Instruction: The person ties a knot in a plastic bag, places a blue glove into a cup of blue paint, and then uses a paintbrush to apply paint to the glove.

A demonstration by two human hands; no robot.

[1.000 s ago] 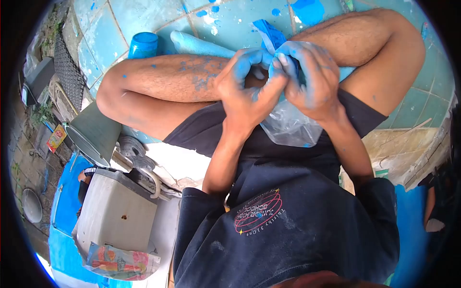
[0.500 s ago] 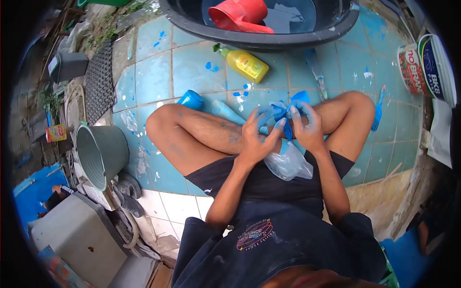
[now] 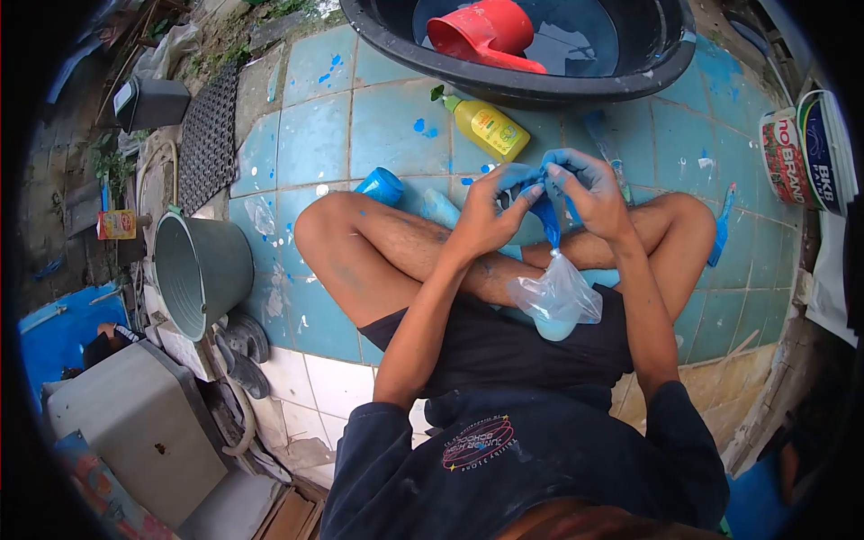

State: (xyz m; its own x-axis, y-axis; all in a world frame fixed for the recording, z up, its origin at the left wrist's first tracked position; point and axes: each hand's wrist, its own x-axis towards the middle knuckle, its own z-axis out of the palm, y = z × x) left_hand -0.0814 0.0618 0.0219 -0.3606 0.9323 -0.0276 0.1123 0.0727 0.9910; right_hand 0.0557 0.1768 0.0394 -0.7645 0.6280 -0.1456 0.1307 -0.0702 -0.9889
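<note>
A plastic bag (image 3: 560, 286) hangs between my hands, its upper part twisted narrow and stained blue, its lower part clear. A pale bluish mass bulges at its bottom, over my lap. My left hand (image 3: 493, 205) pinches the blue top edge between thumb and fingers. Opposite it, my right hand (image 3: 589, 187) grips the same edge, close to the left fingertips. Blue stain covers the fingers of both hands. Just beyond my legs are a blue container (image 3: 382, 185) and a yellow bottle (image 3: 488, 128) lying on its side.
A black basin (image 3: 540, 85) holding water and a red dipper (image 3: 486, 34) stands in front. To the left is a grey-green bucket (image 3: 225, 270); paint pails (image 3: 814, 157) stand at the right. Blue paint spots mark the tiled floor (image 3: 310, 139).
Both hands have risen and moved slightly right, lifting the bag. Its blue top is now stretched into a narrow neck, and the clear part hangs down with the pale mass showing.
</note>
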